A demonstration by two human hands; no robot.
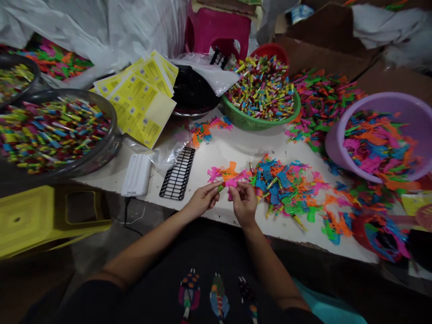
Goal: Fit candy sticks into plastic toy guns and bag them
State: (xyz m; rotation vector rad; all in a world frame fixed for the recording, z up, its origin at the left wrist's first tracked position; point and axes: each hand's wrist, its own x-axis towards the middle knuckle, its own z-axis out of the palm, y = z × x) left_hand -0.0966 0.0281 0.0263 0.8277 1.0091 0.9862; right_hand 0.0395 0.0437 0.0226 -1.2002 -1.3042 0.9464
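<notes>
My left hand [203,199] is closed, pinching a small green-and-red wrapped tube [221,187] between thumb and fingers. Close beside it, my right hand [244,201] grips a pink plastic toy gun [231,183]. The tube and the toy gun meet between my fingertips; whether they are joined I cannot tell. Just beyond my hands lie a few pink toy pieces and an orange toy gun [230,170]. To the right of my right hand spreads a loose pile of colourful toy guns [281,180], with several wrapped tubes mixed in.
Basins of wrapped tubes stand around: a grey one [113,118] at left, a green one [246,122] at back. A purple tub [334,135] holds toy guns. A black plastic rack [177,173], white power bank-like box [137,174] and yellow printed sheets [135,105] lie left.
</notes>
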